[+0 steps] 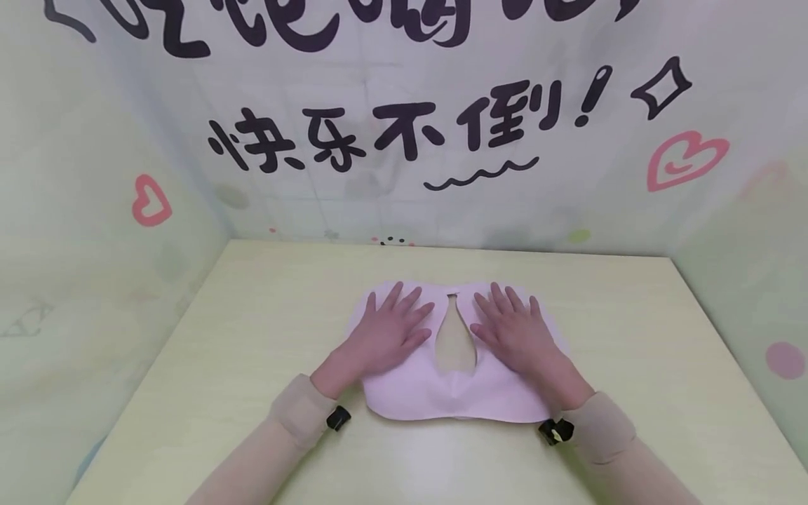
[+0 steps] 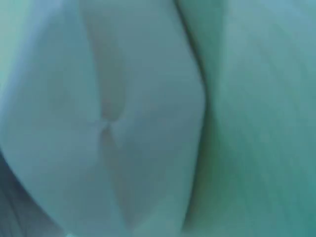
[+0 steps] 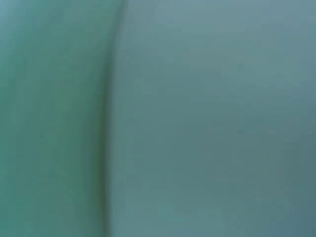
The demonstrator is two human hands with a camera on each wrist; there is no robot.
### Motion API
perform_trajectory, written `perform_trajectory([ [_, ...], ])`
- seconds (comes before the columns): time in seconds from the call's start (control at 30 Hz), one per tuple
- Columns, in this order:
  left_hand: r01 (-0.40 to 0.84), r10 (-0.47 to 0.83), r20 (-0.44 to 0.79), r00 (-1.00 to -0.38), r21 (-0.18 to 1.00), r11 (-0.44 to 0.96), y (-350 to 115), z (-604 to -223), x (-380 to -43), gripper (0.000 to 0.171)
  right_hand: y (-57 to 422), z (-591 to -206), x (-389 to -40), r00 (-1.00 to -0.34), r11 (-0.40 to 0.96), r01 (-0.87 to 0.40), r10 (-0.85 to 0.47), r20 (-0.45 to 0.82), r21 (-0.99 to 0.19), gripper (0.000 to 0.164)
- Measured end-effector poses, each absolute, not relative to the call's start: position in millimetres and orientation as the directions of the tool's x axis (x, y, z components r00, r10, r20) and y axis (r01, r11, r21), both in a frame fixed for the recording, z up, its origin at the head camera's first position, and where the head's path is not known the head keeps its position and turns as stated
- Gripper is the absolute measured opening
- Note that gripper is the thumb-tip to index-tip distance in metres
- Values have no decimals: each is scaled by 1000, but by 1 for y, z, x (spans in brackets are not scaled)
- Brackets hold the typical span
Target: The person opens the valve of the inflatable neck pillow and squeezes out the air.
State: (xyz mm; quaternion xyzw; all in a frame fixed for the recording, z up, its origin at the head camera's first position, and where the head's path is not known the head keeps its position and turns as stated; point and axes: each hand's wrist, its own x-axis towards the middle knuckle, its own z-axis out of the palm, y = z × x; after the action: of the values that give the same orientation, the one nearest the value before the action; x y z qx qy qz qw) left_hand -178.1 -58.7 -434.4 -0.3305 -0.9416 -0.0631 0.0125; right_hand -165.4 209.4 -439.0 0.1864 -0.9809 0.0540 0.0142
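A pale pink bib-like cloth (image 1: 442, 398) lies spread on the table, with a teardrop-shaped opening in its middle and a small gap at the top of it. My left hand (image 1: 386, 331) rests on its left half, fingers straight and spread. On the other half my right hand (image 1: 516, 332) lies the same way, palm down, fingers pointing to the far edge. The left wrist view has the cloth (image 2: 158, 94) close up and blurred, with a crease below the opening. Close up too, the cloth's edge (image 3: 148, 128) runs down the right wrist view. Neither wrist view includes fingers.
The pale wooden table (image 1: 265, 308) reaches back to a white printed curtain (image 1: 353, 210) with dark lettering. More printed sheets stand along both sides. A dark wrist device (image 1: 339, 419) sits below the left sleeve, another dark device (image 1: 557, 431) below the right.
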Motion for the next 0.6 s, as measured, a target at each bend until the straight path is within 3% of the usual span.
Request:
perform_trajectory([
  [0.3, 590, 597, -30, -802, 120, 798, -55, -447, -179, 57, 209, -452, -164, -929, 925, -370, -370, 24, -82, 60],
  [0.6, 605, 614, -86, -784, 116, 788, -54, -446, -184, 57, 212, -456, -163, -933, 930, -354, -358, -33, -95, 61],
])
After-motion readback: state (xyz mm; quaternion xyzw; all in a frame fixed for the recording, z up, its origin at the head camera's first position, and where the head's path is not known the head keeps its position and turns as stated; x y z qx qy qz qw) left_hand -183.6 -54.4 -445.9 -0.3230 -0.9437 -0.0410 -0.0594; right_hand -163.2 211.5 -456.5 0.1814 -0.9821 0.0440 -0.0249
